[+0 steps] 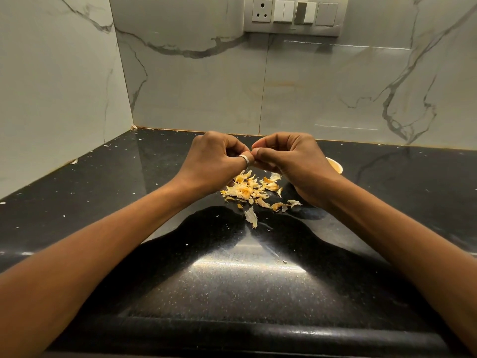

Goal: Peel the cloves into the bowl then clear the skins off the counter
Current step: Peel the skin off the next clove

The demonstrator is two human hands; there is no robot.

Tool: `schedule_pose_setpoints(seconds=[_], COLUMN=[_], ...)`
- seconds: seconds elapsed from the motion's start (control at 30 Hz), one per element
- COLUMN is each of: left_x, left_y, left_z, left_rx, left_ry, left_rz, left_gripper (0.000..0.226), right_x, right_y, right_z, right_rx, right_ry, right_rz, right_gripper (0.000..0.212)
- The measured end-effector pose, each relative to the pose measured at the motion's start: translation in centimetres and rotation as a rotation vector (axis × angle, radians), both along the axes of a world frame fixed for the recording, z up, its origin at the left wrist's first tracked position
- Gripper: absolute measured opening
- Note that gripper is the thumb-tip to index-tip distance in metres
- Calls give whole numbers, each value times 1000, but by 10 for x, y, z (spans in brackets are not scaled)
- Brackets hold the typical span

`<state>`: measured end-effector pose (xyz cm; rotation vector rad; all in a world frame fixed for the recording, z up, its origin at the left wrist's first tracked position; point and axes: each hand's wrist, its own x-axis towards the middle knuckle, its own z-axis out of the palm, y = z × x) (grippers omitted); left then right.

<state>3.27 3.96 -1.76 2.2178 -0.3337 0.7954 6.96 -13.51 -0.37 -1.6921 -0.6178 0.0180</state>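
Note:
My left hand point(214, 161) and my right hand point(289, 161) meet fingertip to fingertip above the black counter point(232, 280), fingers curled. Between them they pinch something small, most likely a garlic clove, but it is hidden by the fingers. A ring sits on my left thumb. Directly below the hands lies a loose pile of yellowish garlic skins point(250, 189), with one pale skin point(251, 217) a little nearer to me. A small pale bowl point(335, 165) stands on the counter behind my right hand, mostly hidden by it.
Marble-patterned wall tiles close the counter at the back and the left, forming a corner point(133, 126). A switch and socket plate point(294, 15) is mounted high on the back wall. The counter's rounded front edge point(232, 334) runs along the bottom.

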Motion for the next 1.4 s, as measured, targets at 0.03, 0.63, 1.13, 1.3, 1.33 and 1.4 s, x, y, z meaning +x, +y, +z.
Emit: schedule_pose_setpoints(seconds=[0.03,0.63,1.13,1.3,1.33,1.4], left_x=[0,-1,-1,0,0,1], left_y=[0,-2,-1,0,0,0], left_z=[0,0,0,-1,-1,-1], left_rx=[-2,27,40,31,24,10], left_ry=[3,81,137,146,145,148], left_rz=[0,1,2,-4,-6,-15], left_gripper=[11,12,10,10,10,11], right_x=[0,7,3,3,3,4], right_y=[0,6,7,7,7,6], right_z=[0,-11,-11,-11,-11,-11], right_rx=[1,-194,-283,-288,-287,-282], right_ry=[0,-264,-402,-423,-424,-423], right_rz=[-6,-195,-248,-249,-250,-246], right_gripper=[11,6,6,4,4,4])
